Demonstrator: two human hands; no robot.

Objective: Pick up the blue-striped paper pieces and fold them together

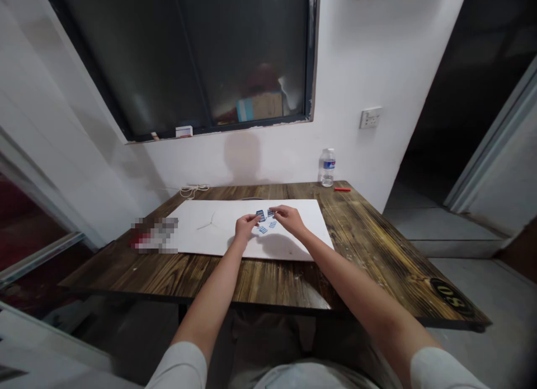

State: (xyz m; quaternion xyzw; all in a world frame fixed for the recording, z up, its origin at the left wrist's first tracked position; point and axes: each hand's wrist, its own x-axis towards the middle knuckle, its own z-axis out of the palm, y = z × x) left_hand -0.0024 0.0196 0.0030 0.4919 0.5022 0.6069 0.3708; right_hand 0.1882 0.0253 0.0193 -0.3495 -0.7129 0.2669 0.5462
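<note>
Over the right half of a white board [235, 210], my left hand [246, 226] pinches a small, dark blue striped piece [260, 215]. My right hand [290, 218] pinches a second blue striped piece [270, 213] just to the right of it. A narrow gap shows between the two pieces. Below them are a blue-and-white striped shape [263, 229] and a similar pale one [272, 224]; whether these lie on the board or are marked on it I cannot tell. Thin dark lines [211, 223] meet in a Y on the board's left part.
The board lies on a dark wooden table [361, 266]. At the back stand a plastic water bottle [328, 168] and, beside it, a red pen-like stick [342, 190]. A coiled pale cord [193, 190] lies back left. A pixelated patch covers something at the board's left edge.
</note>
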